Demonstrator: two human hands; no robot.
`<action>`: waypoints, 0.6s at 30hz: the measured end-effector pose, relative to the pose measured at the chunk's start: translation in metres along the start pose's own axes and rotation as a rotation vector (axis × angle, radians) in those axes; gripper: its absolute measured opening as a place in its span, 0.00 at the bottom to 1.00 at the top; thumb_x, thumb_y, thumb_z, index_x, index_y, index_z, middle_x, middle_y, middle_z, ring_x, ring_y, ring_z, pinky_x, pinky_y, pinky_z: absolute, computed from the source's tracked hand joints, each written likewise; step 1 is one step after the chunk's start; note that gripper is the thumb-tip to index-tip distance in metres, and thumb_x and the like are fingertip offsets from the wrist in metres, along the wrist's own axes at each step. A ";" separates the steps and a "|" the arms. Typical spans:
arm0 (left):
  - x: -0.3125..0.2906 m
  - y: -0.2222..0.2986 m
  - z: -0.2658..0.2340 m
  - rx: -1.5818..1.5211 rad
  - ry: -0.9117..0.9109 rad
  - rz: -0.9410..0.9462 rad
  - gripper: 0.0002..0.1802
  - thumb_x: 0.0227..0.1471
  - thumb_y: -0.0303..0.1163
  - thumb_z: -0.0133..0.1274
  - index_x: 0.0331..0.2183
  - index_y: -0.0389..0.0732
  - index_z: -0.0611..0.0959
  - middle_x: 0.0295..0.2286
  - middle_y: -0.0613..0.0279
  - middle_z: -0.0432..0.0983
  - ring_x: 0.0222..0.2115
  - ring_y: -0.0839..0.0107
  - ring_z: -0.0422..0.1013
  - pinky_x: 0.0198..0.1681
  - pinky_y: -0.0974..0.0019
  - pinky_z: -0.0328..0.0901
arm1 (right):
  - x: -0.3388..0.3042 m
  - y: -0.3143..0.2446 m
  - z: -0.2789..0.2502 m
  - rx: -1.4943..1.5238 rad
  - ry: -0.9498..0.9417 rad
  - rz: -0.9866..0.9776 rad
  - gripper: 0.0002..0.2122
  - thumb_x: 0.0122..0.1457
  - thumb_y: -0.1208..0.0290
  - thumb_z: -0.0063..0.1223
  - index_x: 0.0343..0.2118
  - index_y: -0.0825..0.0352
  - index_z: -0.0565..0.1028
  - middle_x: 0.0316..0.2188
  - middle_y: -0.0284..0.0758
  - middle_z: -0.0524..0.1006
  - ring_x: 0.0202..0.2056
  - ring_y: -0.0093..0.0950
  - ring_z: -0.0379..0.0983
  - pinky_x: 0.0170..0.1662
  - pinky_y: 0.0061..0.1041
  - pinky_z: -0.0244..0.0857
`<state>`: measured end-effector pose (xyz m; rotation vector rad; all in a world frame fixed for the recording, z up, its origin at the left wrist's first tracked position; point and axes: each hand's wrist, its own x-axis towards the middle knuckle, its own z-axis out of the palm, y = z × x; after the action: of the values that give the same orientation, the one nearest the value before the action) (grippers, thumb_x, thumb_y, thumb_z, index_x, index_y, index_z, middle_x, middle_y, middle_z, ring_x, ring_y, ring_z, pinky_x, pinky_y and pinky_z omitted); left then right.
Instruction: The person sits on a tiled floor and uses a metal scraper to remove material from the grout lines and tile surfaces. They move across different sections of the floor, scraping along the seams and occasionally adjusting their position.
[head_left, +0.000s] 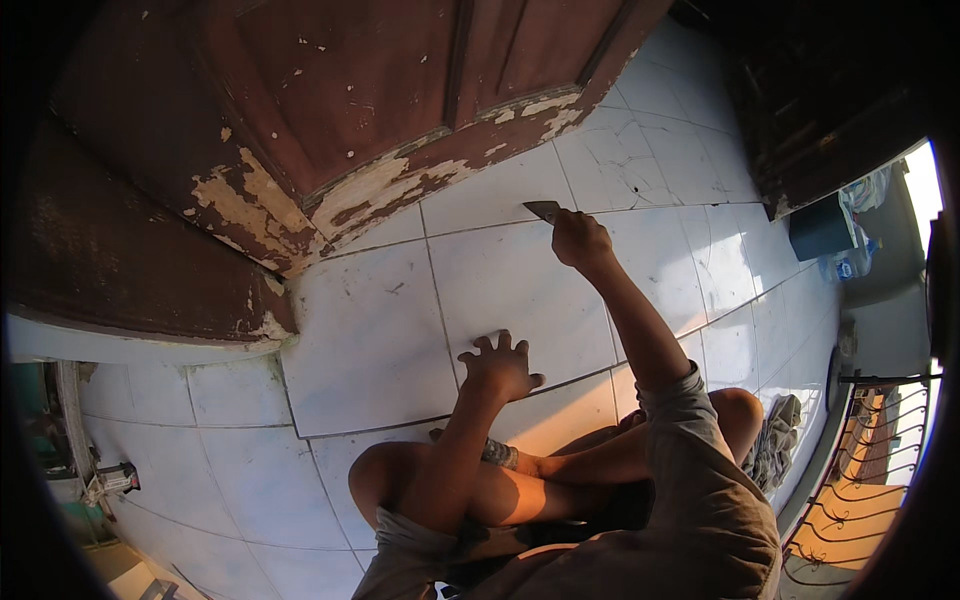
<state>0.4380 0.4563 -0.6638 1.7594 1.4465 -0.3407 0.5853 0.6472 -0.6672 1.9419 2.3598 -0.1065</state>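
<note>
My right hand (pixel 582 240) is closed round a putty knife (pixel 542 210), whose dark, pointed blade sticks out to the left over the tiles. Its handle is mostly hidden in my fist. The blade is apart from the brown wooden door (pixel 350 90), where paint has peeled to pale patches along the bottom rail. My left hand (pixel 502 368) rests palm down with fingers spread on the white tiled floor (pixel 370 310), holding nothing.
I sit cross-legged on the tiles. A brown door frame (pixel 150 230) stands at the left. To the right are a dark bucket (pixel 822 232), plastic bottles (pixel 850 262), a crumpled grey cloth (pixel 778 440) and a metal railing (pixel 860 480). A dark panel (pixel 830 110) stands at the upper right.
</note>
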 end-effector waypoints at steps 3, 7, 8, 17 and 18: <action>0.001 -0.004 -0.010 -0.021 -0.086 0.009 0.42 0.58 0.62 0.50 0.65 0.45 0.67 0.65 0.50 0.54 0.65 0.38 0.52 0.59 0.22 0.55 | -0.014 -0.003 -0.008 0.003 -0.007 -0.022 0.10 0.64 0.71 0.47 0.37 0.69 0.79 0.36 0.48 0.83 0.42 0.45 0.83 0.44 0.42 0.78; 0.005 0.007 -0.013 0.005 -0.111 -0.061 0.45 0.58 0.63 0.50 0.67 0.48 0.63 0.68 0.52 0.49 0.68 0.43 0.47 0.62 0.24 0.53 | 0.013 0.005 -0.020 0.045 -0.085 0.094 0.10 0.62 0.72 0.47 0.39 0.69 0.79 0.39 0.49 0.83 0.46 0.47 0.81 0.48 0.44 0.76; 0.001 0.006 -0.010 0.027 -0.109 -0.059 0.45 0.58 0.64 0.49 0.67 0.48 0.63 0.68 0.52 0.49 0.68 0.43 0.46 0.62 0.23 0.52 | 0.002 -0.002 -0.017 0.036 -0.078 0.083 0.10 0.62 0.72 0.47 0.39 0.69 0.79 0.39 0.49 0.83 0.46 0.47 0.81 0.48 0.44 0.76; 0.004 0.002 -0.001 -0.018 -0.086 -0.015 0.43 0.58 0.63 0.49 0.65 0.46 0.66 0.67 0.51 0.51 0.67 0.39 0.48 0.59 0.17 0.52 | 0.002 0.013 -0.001 0.081 -0.056 0.079 0.09 0.61 0.72 0.48 0.39 0.69 0.78 0.40 0.50 0.82 0.46 0.46 0.81 0.48 0.44 0.76; 0.005 0.000 -0.006 -0.013 -0.091 -0.019 0.43 0.58 0.63 0.49 0.65 0.47 0.66 0.67 0.51 0.51 0.67 0.40 0.48 0.59 0.18 0.52 | 0.011 0.011 -0.005 0.088 -0.055 0.093 0.09 0.61 0.72 0.48 0.39 0.69 0.78 0.40 0.50 0.82 0.46 0.46 0.81 0.48 0.44 0.76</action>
<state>0.4379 0.4635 -0.6634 1.6993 1.3983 -0.4151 0.5939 0.6603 -0.6639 2.0557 2.2635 -0.2581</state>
